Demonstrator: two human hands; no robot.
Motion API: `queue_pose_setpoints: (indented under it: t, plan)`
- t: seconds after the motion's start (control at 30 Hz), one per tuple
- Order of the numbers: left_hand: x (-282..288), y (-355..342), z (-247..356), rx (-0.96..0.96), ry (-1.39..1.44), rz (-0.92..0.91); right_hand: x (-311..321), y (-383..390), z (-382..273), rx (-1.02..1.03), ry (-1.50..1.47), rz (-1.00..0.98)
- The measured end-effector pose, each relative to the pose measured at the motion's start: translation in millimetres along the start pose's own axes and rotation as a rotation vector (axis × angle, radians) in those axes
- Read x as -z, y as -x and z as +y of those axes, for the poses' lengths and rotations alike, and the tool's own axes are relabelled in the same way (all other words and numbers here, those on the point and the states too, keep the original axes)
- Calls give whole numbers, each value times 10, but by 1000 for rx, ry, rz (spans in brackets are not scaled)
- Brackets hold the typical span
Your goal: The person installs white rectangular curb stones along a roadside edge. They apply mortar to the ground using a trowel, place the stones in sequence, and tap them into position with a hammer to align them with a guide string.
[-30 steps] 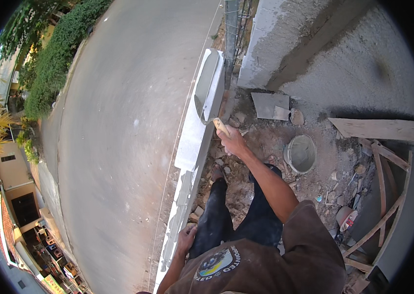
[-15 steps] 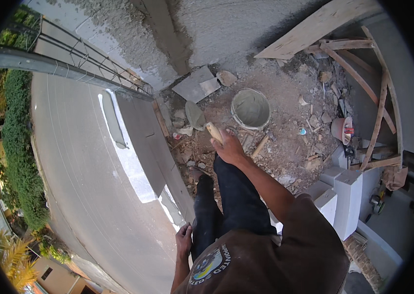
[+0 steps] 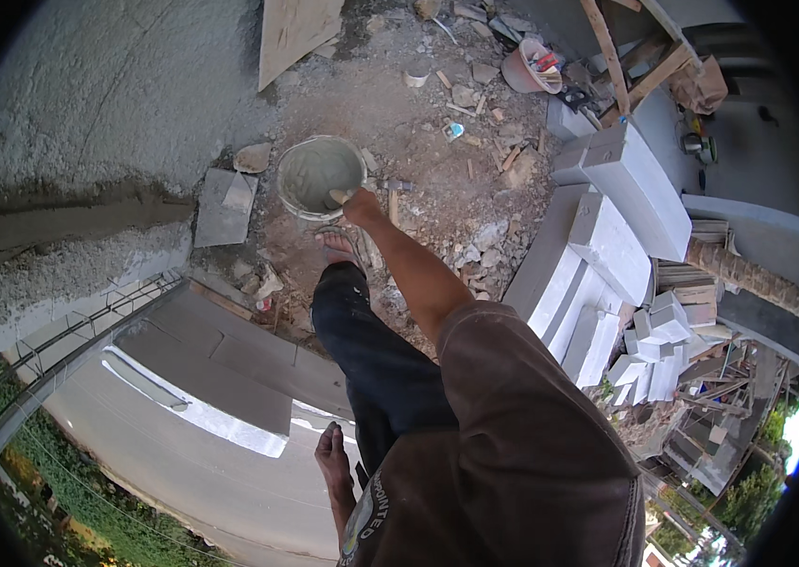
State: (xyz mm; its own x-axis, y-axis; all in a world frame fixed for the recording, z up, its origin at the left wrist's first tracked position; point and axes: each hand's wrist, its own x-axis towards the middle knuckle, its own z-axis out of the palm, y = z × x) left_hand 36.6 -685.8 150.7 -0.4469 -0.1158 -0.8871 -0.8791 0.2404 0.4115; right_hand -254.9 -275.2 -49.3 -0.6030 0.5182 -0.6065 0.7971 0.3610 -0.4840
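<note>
Rubble-strewn ground beside rough wall. Right hand (image 3: 358, 202) at bucket (image 3: 318, 176) rim, fingers closed on pale tool handle. Left hand (image 3: 333, 460) hangs, fingers loosely extended. Risk: loose debris underfoot may cause slip, tipping bucket.

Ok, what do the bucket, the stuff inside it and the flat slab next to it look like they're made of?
The bucket looks like plastic, its rim and wall caked grey, so I can't be sure. The fill looks like wet cement mortar: smooth, dull grey, with the right hand at its edge holding a wooden-looking handle. The slab looks like a flat grey concrete or stone tile piece, matte and dusty.
</note>
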Motion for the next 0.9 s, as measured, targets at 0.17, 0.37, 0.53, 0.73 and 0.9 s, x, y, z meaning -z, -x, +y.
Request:
queue_pose_setpoints:
  t: [0.17, 0.37, 0.53, 0.73, 0.9]
  plan:
    - [132, -297, 49, -95, -155, -49, 81, 795, 1077, 151, -133, 73]
    - [69, -517, 454, -125, -253, -172, 90, 2654, 3044, -80, -121, 62]
    - [-50, -601, 677, -159, -473, -209, 232, 4128, 4464, -639, -117, 217]
    - [-50, -825, 826, -210, -555, -176, 705, 4782, 5321, -792, -203, 509]
    - [-74, -1000, 876, -140, -709, -140, 1486, 4753, 5992, -935, -199, 617]
